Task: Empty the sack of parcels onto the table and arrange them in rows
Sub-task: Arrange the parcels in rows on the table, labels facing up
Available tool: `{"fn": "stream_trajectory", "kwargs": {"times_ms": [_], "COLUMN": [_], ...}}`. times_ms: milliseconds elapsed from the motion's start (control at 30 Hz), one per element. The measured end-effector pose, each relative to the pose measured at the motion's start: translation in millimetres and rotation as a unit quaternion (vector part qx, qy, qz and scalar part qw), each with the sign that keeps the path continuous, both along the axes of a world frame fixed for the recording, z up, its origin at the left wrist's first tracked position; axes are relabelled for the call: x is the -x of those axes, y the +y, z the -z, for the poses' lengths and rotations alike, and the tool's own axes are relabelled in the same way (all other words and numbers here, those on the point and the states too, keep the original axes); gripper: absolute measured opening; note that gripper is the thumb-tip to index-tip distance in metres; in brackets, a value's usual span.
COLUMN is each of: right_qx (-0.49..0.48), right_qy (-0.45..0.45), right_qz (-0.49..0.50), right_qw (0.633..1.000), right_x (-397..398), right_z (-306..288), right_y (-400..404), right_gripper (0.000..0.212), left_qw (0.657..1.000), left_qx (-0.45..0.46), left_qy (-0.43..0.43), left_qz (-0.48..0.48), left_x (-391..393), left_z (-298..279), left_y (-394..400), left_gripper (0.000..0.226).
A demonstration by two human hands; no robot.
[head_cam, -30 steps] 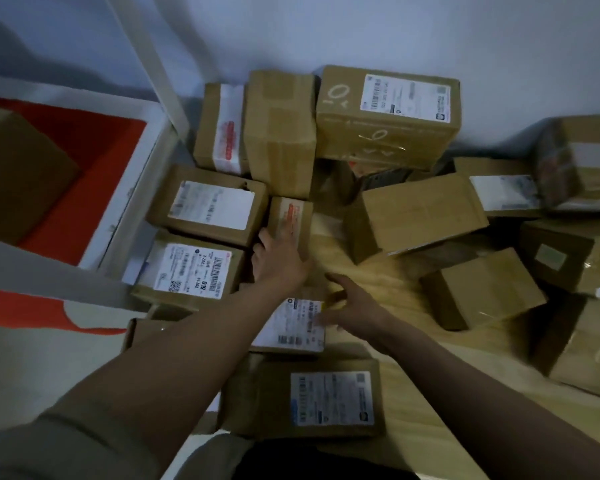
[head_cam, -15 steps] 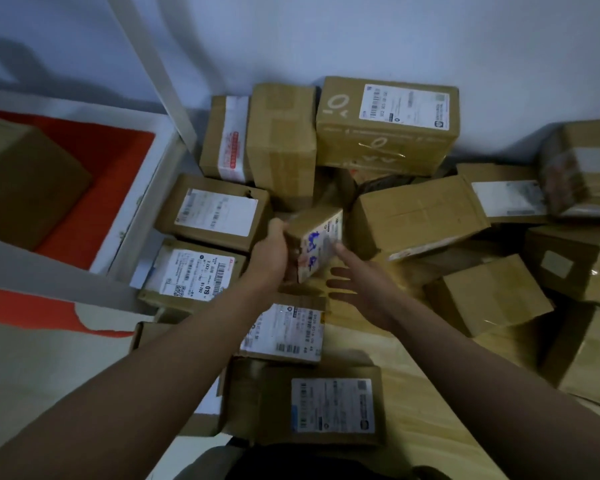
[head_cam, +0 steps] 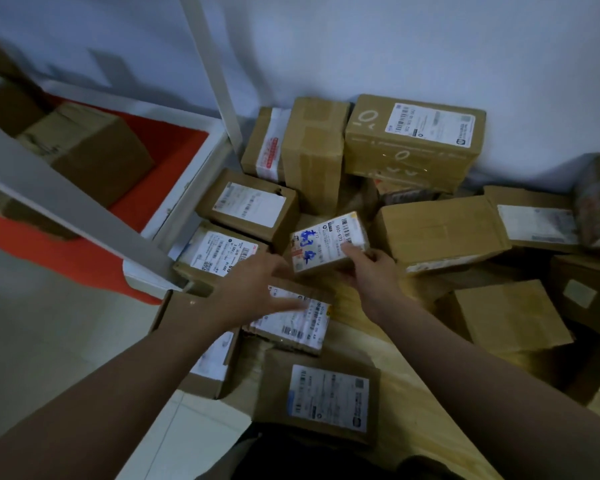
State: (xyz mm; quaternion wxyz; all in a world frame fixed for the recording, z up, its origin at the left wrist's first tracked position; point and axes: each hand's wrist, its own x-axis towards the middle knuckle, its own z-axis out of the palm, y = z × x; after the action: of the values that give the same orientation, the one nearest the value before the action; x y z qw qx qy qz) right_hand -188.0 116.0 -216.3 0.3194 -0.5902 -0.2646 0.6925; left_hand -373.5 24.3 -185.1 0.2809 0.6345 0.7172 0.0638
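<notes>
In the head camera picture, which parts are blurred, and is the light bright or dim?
Head view: the light is dim and bluish, with soft shadows on the white wall. The left hand is smeared by motion blur; the right hand and the small parcel it holds are sharper. The white shelf post leans, probably from wide-angle distortion.

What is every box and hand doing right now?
small box with blue writing: label up, held by the right hand
right hand: grips that box's near corner
left hand: fingers spread, blurred, over a labelled box
labelled box: flat, label up
big box: against the wall, label up
table: wooden, crowded with boxes
</notes>
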Motion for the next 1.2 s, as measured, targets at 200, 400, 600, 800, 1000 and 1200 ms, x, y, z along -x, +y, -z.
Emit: {"fn": "stream_trajectory", "kwargs": {"times_ms": [200, 400, 600, 800, 1000, 1200], "right_qx": [0.01, 0.031, -0.408, -0.504, -0.409, -0.458], "right_qy": [-0.041, -0.125, -0.39, -0.532, -0.599, -0.616], "right_qz": [0.012, -0.145, -0.221, -0.254, -0.488, -0.493], "right_qw": [0.999, 0.981, 0.795, 0.631, 0.486, 0.409], "right_x": [9.1, 2.6, -31.5, -68.0, -82.0, -88.6], "right_z": [13.0, -3.1, -6.4, -23.8, -29.7, -34.7], "right_y": [-2.3, -4.9, -22.4, 21.5, 73.0, 77.0], "right_gripper": [0.05, 0.043, 0.012, 0.08, 0.137, 0.132], "left_qw": [0.946, 0.941, 0.946, 0.958, 0.948, 0.981], "left_qx": [0.04, -0.023, -0.032, -0.013, -0.027, -0.026], "left_qy": [0.208, 0.214, 0.211, 0.19, 0.219, 0.132], "left_qz": [0.244, 0.262, 0.243, 0.216, 0.229, 0.138], "left_x": [-2.7, -19.3, -19.0, -25.9, -27.8, -43.6], "left_z": [25.1, 32.6, 37.3, 30.7, 29.9, 18.6], "left_y": [-9.5, -2.4, 5.7, 12.7, 9.7, 8.4], "left_gripper": [0.117, 0.106, 0.105, 0.104, 0.106, 0.106]}}
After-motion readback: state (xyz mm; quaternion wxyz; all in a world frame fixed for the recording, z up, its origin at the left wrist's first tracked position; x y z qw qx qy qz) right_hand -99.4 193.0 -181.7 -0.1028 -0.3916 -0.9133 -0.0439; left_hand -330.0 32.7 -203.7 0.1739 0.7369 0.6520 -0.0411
